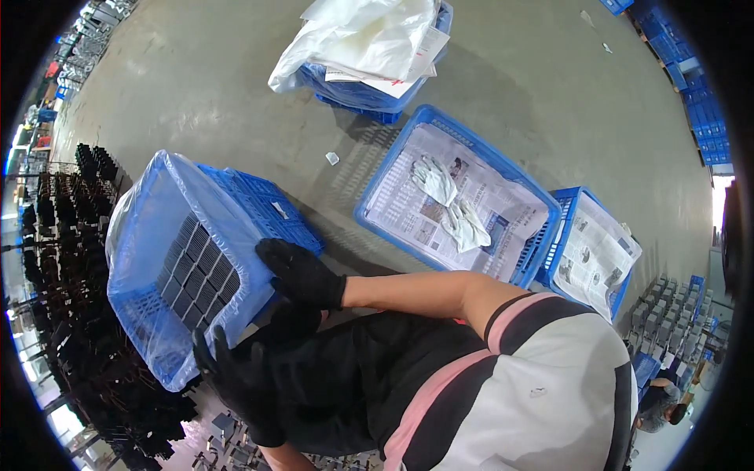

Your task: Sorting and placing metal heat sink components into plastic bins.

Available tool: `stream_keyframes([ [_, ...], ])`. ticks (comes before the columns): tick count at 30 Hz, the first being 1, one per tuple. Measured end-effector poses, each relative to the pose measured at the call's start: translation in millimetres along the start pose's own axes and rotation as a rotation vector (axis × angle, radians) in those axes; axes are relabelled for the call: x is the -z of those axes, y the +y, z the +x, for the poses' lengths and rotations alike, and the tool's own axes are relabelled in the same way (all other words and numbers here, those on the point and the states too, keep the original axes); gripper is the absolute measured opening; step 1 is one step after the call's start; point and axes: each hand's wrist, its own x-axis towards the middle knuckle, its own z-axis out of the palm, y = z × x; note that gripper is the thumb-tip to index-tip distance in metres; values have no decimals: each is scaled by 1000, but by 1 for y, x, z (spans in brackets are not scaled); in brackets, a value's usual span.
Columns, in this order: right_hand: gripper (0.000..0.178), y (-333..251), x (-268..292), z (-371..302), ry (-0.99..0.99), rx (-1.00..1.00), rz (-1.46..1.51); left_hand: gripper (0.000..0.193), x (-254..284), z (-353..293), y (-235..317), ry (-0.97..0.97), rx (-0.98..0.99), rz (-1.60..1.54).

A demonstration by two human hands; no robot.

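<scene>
A blue plastic crate (259,200) with a clear plastic liner (129,259) spread over its rim stands at the left. Inside it, dark ribbed rectangular pieces (200,271) lie in a neat grid. My right hand (298,275), in a black glove, grips the crate's near right corner, over the liner. Also black-gloved, my left hand (232,381) is at the near edge of the crate with its fingers spread. Whether the left fingertips press on the liner I cannot tell.
A newspaper-lined blue crate (375,177) holds white gloves (452,204); another newspaper-lined crate (589,263) stands beside it. At the back, a blue bin (357,102) is heaped with white plastic (361,39). Racks of black parts (63,290) stand at left. Another person (658,404) is far right.
</scene>
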Motion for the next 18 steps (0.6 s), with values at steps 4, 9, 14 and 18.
stream_keyframes([
  [4,56,25,5,-19,-371,-284,23,45,-17,0,-10,170,-43,92],
  [9,55,30,61,27,-163,-194,-59,43,-30,3,6,117,-296,-42],
  [14,51,-4,42,129,-36,-163,336,42,-18,7,-23,164,-279,-259],
  [18,46,91,-29,118,-132,288,-270,42,-4,19,-50,217,-216,-207],
])
